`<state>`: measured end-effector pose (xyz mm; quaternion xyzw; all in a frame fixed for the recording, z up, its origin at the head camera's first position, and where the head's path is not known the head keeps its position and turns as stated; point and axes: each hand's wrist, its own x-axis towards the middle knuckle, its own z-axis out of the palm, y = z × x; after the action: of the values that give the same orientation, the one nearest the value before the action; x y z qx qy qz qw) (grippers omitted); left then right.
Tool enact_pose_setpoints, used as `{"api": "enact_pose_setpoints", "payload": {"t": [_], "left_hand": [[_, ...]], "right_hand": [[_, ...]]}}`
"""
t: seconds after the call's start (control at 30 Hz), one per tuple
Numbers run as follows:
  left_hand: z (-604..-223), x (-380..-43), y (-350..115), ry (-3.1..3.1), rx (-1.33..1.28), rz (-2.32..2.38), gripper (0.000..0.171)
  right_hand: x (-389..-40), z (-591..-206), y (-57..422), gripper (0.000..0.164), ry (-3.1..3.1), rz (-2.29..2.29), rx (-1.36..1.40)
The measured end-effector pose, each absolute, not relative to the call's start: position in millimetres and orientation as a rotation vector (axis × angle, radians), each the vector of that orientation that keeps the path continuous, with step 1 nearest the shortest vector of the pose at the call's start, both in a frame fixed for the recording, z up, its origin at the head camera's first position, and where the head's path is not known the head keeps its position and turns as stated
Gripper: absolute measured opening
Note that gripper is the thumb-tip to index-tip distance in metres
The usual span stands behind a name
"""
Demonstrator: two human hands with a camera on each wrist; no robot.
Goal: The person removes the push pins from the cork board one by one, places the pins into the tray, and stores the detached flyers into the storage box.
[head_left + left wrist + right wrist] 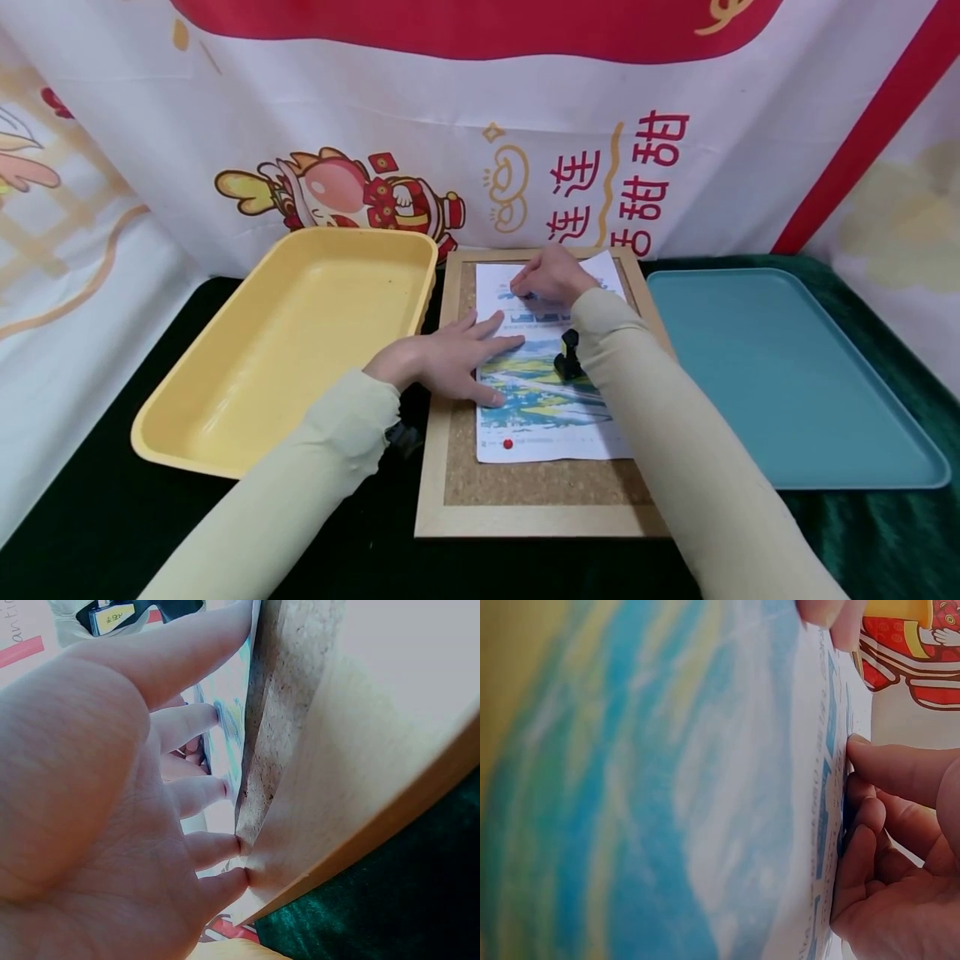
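Note:
A printed sheet of paper (547, 442) with a blue, green and yellow landscape lies on a wood-framed corkboard (540, 487). My left hand (453, 358) rests on the sheet's left side with fingers spread. In the left wrist view, the fingertips (206, 716) touch the sheet and the board beside it. Higher up, my right hand (553, 275) has its fingers curled against the sheet's printed upper part. Seen from the right wrist, the thumb and fingers (900, 769) meet the paper; whatever may be between them is hidden. A small red round spot (507, 444) marks the sheet's lower left.
Left of the board stands a deep yellow tray (300, 333). A flat blue-green tray (780, 375) lies to its right. Dark green cloth (360, 550) covers the table. Behind hangs a white printed curtain (420, 100) with red shapes and a cartoon figure.

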<state>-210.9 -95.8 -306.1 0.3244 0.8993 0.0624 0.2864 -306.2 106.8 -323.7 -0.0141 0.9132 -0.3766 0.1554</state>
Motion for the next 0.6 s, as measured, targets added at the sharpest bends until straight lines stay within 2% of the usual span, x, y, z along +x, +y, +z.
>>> {"api": "enact_pose_setpoints", "payload": {"t": [0.6], "left_hand": [[-306.5,-211.8,-95.5,2.403,0.864,0.17,0.086]], "right_hand": [[-310.9,-327.3,107.1,0.013,2.568,-1.121,0.058]]}}
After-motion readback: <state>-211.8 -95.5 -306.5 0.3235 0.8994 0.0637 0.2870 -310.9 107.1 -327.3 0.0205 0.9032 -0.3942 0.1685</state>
